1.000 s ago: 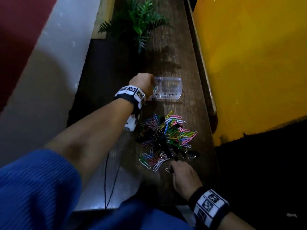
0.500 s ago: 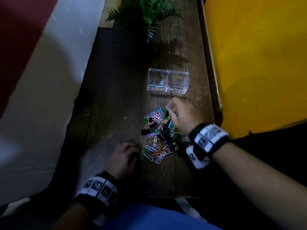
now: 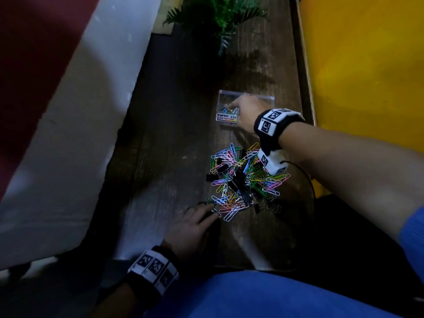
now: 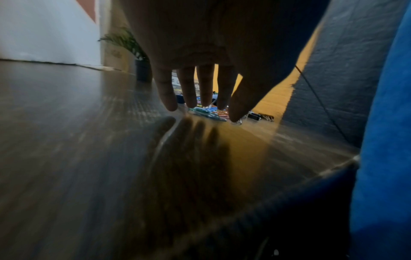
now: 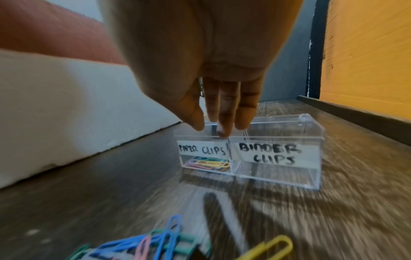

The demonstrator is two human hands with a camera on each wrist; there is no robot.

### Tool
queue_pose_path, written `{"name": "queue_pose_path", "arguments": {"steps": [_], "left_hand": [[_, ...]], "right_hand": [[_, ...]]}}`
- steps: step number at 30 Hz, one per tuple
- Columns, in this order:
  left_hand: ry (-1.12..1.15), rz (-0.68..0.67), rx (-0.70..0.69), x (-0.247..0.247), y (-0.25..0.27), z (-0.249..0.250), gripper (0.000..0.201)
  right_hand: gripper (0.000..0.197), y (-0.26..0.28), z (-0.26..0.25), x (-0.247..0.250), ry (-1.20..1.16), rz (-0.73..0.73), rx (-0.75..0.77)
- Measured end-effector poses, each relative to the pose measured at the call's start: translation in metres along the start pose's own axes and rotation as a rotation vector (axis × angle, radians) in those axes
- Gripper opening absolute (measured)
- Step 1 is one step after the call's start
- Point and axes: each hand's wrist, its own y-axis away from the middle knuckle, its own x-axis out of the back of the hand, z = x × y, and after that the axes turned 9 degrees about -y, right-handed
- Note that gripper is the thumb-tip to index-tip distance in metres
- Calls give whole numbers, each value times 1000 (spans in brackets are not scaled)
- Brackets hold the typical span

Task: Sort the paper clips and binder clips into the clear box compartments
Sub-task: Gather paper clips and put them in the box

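A clear two-part box (image 3: pixel 226 116) (image 5: pixel 275 154) stands on the dark wooden table. Its left part, labelled PAPER CLIPS, holds several coloured paper clips (image 5: pixel 209 164); the right part, labelled BINDER CLIPS, is empty. My right hand (image 3: pixel 238 107) (image 5: pixel 210 130) hovers over the left part by the divider, fingers pointing straight down, with nothing seen between them. Nearer me lies a mixed pile of coloured paper clips (image 3: pixel 243 157) (image 5: pixel 164 246) and black binder clips (image 3: pixel 238 177) (image 4: pixel 260 117). My left hand (image 3: pixel 210 213) (image 4: pixel 229 114) lies spread at the pile's near left edge, fingertips touching clips.
A potted fern (image 3: pixel 220 17) stands at the far end of the table. A yellow panel (image 3: pixel 367 65) runs along the right side, a white and red surface (image 3: pixel 68 111) along the left. A black cable (image 3: pixel 307 180) hangs from my right wrist. The table's near edge (image 3: pixel 252 267) meets my blue-clothed lap.
My right hand has gone from the pile up to the box's paper clip part. My left hand has left the box, come back toward me and reached the pile's near left edge.
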Motion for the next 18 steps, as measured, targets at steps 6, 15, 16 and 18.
{"name": "queue_pose_path", "arguments": {"steps": [6,15,16,18], "left_hand": [[-122,-36,-45,0,-10,-3,46],[-87,-17,-14,11,-21,-10,46],[-106,-29,-1,12,-21,-10,47],[-151,-49,35,16,-20,-10,50]], "right_hand": [[35,63,17,-18,-222,187,170],[32,217,26,-112,-288,152,227],[39,228,29,-122,-235,115,219],[51,243,34,-138,-136,33,208]]}}
